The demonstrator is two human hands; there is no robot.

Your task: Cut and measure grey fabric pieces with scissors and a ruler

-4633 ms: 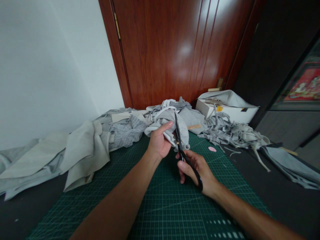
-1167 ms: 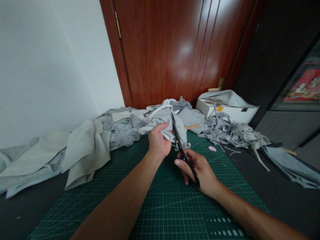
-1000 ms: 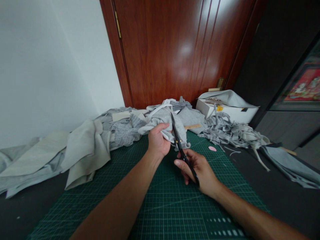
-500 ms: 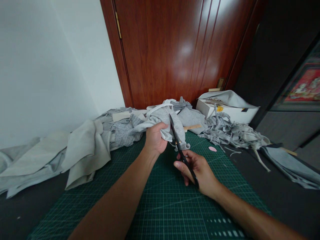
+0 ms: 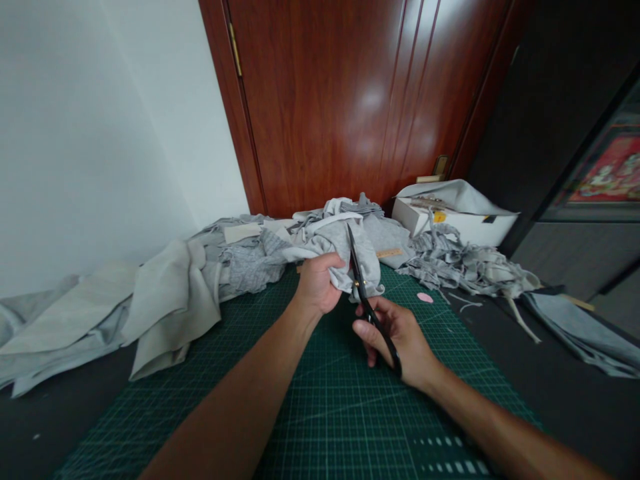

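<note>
We clamp grey fabric in left hand | right hand grips scissors, blades nearly closed on fabric.

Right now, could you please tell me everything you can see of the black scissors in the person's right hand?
The long black metal scissors have dark blades, a small brass-coloured pivot screw and black handle loops. The right hand grips the loops, which it mostly hides. The blades point up and away from the person, raised above the green gridded cutting mat, and run into the crumpled light grey fabric piece that the left hand bunches beside them. The blades look nearly closed.
</note>
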